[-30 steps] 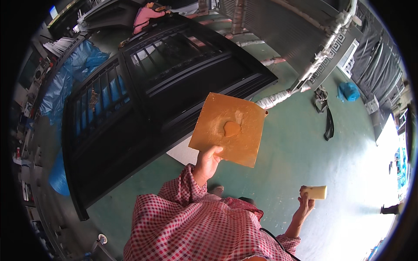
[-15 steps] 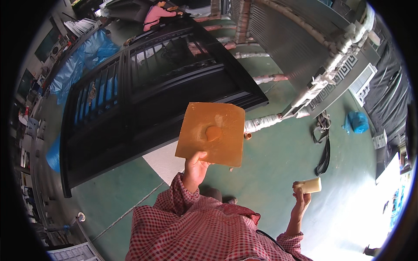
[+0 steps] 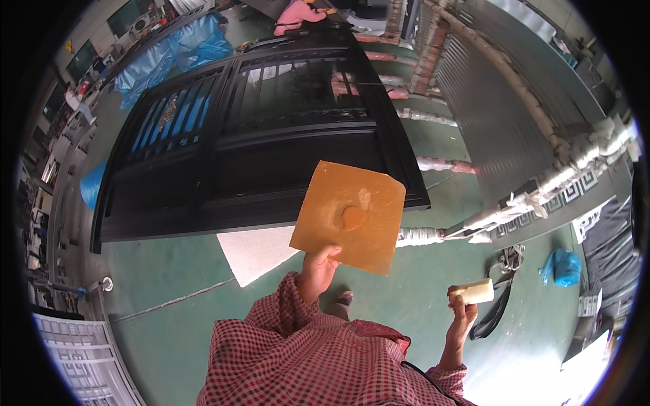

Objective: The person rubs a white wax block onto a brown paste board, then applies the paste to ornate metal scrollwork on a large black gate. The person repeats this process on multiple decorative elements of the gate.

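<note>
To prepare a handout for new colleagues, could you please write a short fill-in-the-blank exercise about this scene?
The cream-coloured block is in the right hand, while the flat orange-brown board is in the ____ hand.
The big barred panel is coloured ____.
The floor is coloured ____.
The person just beyond the panel's far edge wears a ____ top.

Missing words: left; black; green; pink.

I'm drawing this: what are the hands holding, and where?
The left hand holds the golden-brown board by its near edge; the right hand holds the cream block by its left end.
</note>
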Demonstrator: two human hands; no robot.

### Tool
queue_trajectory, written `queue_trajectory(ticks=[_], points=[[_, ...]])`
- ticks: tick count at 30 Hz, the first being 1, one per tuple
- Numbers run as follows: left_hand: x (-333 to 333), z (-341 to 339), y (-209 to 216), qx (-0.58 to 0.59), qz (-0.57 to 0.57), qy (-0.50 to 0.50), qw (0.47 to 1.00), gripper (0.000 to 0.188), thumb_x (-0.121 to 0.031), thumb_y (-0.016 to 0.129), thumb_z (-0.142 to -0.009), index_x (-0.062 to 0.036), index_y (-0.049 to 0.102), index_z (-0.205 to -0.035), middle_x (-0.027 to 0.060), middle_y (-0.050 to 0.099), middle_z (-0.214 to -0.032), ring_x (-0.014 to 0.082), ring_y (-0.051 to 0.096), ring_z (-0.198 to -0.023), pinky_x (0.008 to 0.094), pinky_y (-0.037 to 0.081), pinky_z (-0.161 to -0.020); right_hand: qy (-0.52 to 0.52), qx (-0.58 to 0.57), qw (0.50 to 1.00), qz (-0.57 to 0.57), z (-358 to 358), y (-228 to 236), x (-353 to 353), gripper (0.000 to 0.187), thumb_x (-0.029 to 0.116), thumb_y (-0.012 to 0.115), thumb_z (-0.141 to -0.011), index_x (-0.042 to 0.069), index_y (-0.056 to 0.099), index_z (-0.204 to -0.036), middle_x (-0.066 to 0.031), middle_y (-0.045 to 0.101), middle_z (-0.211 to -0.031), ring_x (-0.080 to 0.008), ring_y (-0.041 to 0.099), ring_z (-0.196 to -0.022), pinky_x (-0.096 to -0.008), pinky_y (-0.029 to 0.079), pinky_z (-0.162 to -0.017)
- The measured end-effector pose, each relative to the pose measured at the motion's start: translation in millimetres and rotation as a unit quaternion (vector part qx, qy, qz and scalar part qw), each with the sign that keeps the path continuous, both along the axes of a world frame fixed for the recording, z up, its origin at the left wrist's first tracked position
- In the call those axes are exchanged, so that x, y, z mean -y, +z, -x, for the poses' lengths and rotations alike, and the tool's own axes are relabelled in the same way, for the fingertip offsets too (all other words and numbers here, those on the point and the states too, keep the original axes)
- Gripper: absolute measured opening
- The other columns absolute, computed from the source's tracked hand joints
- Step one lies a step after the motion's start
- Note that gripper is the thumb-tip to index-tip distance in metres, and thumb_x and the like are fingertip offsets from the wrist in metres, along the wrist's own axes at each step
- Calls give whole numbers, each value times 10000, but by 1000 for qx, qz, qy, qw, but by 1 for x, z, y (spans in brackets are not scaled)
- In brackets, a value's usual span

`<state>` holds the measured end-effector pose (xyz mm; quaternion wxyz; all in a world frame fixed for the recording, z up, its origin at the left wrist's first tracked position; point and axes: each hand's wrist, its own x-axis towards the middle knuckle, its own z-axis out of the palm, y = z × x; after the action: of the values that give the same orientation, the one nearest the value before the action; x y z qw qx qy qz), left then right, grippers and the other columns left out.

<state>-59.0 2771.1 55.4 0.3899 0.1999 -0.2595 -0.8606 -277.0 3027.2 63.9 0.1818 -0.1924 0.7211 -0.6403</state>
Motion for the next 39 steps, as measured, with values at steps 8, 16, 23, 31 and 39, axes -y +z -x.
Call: queue_trajectory(ticks=[8,16,23,31,39], points=[[0,67,-5,3,-22,95,995,491,3,452,-803,-67,406,-1286,66,499,-1252,239,490,-1163,407,419,-953,60,7,998,8,110,-8,47,277,258,600,-824,19,607,-965,-29,622,-860,-89,522,-749,-236,397,-668],[-33,139,-7,-4,11,193,981,495,-9,446,-805,-67,402,-1295,64,507,-1263,243,493,-1170,398,428,-948,162,3,987,18,231,-18,73,287,270,600,-826,19,612,-965,-24,623,-859,-93,538,-773,-244,406,-669],[-71,199,12,13,4,277,961,526,-65,452,-807,-66,371,-1327,75,474,-1309,251,478,-1194,403,425,-957,236,11,972,-4,322,-14,91,290,231,588,-826,-4,595,-996,-51,625,-888,-108,542,-777,-241,412,-681],[-81,230,22,38,21,313,949,533,-78,448,-801,-68,368,-1328,76,468,-1313,248,486,-1184,413,425,-965,283,30,958,41,364,-11,112,282,212,584,-827,-17,607,-990,-62,634,-895,-126,568,-810,-256,431,-742],[-83,236,29,41,2,338,940,559,-62,471,-791,-69,350,-1337,81,455,-1316,252,472,-1197,408,440,-950,277,52,959,28,381,-14,129,252,164,582,-822,-26,611,-986,-65,646,-906,-140,590,-851,-276,441,-805]])
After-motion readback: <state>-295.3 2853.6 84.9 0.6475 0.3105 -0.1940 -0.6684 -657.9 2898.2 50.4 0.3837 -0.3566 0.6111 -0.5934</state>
